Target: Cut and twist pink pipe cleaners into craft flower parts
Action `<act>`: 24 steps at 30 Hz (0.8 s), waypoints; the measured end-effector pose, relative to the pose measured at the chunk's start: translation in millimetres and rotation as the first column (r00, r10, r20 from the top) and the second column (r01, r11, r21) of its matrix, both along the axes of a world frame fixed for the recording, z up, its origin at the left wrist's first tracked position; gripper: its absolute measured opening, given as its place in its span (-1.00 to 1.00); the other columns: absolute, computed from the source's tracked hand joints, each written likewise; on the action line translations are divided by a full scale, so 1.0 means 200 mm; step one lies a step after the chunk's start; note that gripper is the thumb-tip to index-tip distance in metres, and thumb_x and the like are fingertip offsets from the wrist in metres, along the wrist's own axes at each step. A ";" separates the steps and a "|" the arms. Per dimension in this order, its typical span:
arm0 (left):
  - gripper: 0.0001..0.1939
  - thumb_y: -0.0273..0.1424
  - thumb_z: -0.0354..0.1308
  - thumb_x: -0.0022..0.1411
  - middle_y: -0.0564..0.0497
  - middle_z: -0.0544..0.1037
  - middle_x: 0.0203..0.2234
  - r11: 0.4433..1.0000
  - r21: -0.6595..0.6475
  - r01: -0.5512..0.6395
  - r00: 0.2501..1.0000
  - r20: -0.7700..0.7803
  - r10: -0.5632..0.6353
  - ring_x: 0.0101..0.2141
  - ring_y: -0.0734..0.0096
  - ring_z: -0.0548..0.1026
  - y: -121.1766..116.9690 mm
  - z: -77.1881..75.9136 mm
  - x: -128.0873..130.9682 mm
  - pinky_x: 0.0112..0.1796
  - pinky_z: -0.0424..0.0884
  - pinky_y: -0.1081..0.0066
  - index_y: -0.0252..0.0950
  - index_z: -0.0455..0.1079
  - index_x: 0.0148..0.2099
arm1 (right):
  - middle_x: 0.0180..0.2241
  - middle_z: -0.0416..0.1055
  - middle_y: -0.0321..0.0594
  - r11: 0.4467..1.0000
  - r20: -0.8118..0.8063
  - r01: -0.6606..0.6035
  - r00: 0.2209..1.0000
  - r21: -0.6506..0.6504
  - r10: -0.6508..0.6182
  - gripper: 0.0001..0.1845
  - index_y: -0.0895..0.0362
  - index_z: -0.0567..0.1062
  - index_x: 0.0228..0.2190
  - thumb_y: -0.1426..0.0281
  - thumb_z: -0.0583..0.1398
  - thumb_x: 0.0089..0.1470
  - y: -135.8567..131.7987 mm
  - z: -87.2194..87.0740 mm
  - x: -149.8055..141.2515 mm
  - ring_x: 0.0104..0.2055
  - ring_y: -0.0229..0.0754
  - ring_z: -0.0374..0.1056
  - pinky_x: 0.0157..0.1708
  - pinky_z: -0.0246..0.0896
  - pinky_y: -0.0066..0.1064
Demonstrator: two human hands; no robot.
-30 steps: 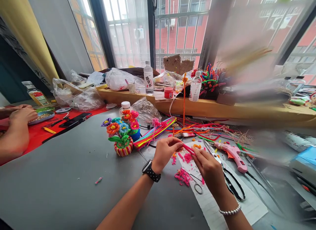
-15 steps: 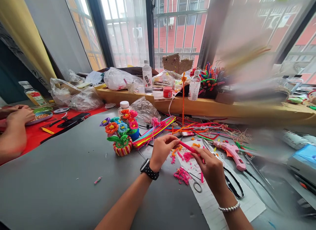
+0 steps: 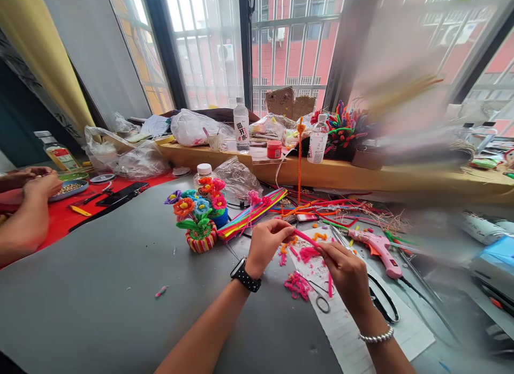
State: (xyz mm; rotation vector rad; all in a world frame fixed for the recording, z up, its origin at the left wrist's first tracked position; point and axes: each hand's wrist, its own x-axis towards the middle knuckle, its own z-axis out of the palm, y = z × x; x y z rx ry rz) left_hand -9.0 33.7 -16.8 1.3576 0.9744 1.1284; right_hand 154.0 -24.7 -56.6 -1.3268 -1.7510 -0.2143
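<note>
My left hand [image 3: 267, 248] and right hand [image 3: 346, 275] pinch a thin, fuzzy pink stick [image 3: 307, 238] over the far end of the white paper [image 3: 341, 334]. Leftward, the grey bench [image 3: 120, 320] spreads wide, up to the red cloth [image 3: 60, 229].

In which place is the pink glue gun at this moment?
In the head view, the pink glue gun lies to the right of and beyond the right hand, beside the black-handled scissors.

The left forearm [image 3: 204, 328] and right forearm [image 3: 390, 357] are extended forward and angled inward, the left hand [image 3: 265, 246] and right hand [image 3: 348, 275] being held near each other but apart, each set in a pinching grip.
</note>
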 end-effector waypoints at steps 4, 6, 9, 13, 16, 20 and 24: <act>-0.79 -0.29 0.20 -0.10 0.03 0.49 -0.61 0.997 0.024 0.074 0.997 0.007 -0.074 -0.56 0.48 0.46 0.01 0.00 -0.01 -0.48 0.41 0.52 -0.37 0.39 -0.48 | -0.48 0.45 -0.18 0.998 -0.135 -0.042 0.990 -0.051 0.035 -0.79 0.12 0.50 -0.41 0.34 0.07 0.05 0.01 0.00 0.03 -0.45 -0.16 0.36 -0.43 0.24 -0.38; -0.77 -0.28 0.20 -0.11 0.03 0.48 -0.63 0.995 0.046 0.094 0.996 -0.009 -0.093 -0.57 0.49 0.45 0.01 0.01 -0.02 -0.49 0.40 0.52 -0.38 0.38 -0.48 | -0.54 0.41 -0.22 0.987 -0.246 -0.108 0.966 -0.120 0.075 -0.79 0.12 0.49 -0.43 0.32 0.08 0.04 0.02 -0.01 0.04 -0.55 -0.21 0.31 -0.51 0.22 -0.40; -0.77 -0.27 0.20 -0.10 0.04 0.46 -0.63 0.993 0.068 0.101 0.994 -0.044 -0.098 -0.58 0.51 0.43 0.01 0.01 -0.02 -0.49 0.39 0.53 -0.38 0.37 -0.49 | -0.58 0.34 -0.27 0.952 -0.429 -0.229 0.895 -0.201 0.125 -0.76 0.13 0.48 -0.45 0.27 0.08 0.04 0.03 0.00 0.06 -0.63 -0.28 0.22 -0.59 0.17 -0.45; -0.75 -0.24 0.17 -0.07 0.05 0.43 -0.64 0.989 0.089 0.118 0.989 -0.102 -0.109 -0.59 0.54 0.40 0.02 -0.01 -0.01 -0.49 0.37 0.53 -0.37 0.35 -0.49 | -0.62 0.25 -0.32 0.938 -0.558 -0.273 0.822 -0.214 0.112 -0.71 0.14 0.44 -0.54 0.23 0.07 0.03 0.03 0.01 0.05 -0.63 -0.31 0.17 -0.61 0.09 -0.48; -0.73 -0.21 0.13 -0.04 0.07 0.41 -0.64 0.983 0.134 0.122 0.981 -0.169 -0.098 -0.60 0.55 0.37 0.02 -0.02 -0.01 -0.51 0.33 0.54 -0.36 0.31 -0.49 | -0.62 0.21 -0.33 0.932 -0.566 -0.275 0.819 -0.237 0.098 -0.67 0.14 0.42 -0.58 0.20 0.06 0.03 0.03 0.02 0.05 -0.62 -0.31 0.14 -0.61 0.06 -0.48; -0.72 -0.20 0.06 0.03 0.08 0.41 -0.65 0.957 0.268 0.114 0.942 -0.334 -0.019 -0.59 0.55 0.34 0.02 -0.02 -0.02 -0.52 0.27 0.55 -0.33 0.30 -0.48 | -0.61 0.22 -0.31 0.938 -0.527 -0.240 0.847 -0.250 0.076 -0.67 0.14 0.43 -0.56 0.19 0.05 0.02 0.03 0.02 0.05 -0.58 -0.28 0.14 -0.60 0.04 -0.47; -0.72 -0.20 0.00 0.08 0.09 0.39 -0.66 0.935 0.328 0.138 0.903 -0.429 0.018 -0.61 0.56 0.30 0.02 -0.03 -0.02 -0.54 0.21 0.55 -0.33 0.29 -0.48 | -0.60 0.25 -0.30 0.940 -0.503 -0.202 0.864 -0.275 0.038 -0.70 0.15 0.44 -0.53 0.18 0.10 -0.02 0.03 0.03 0.06 -0.56 -0.27 0.16 -0.59 0.05 -0.48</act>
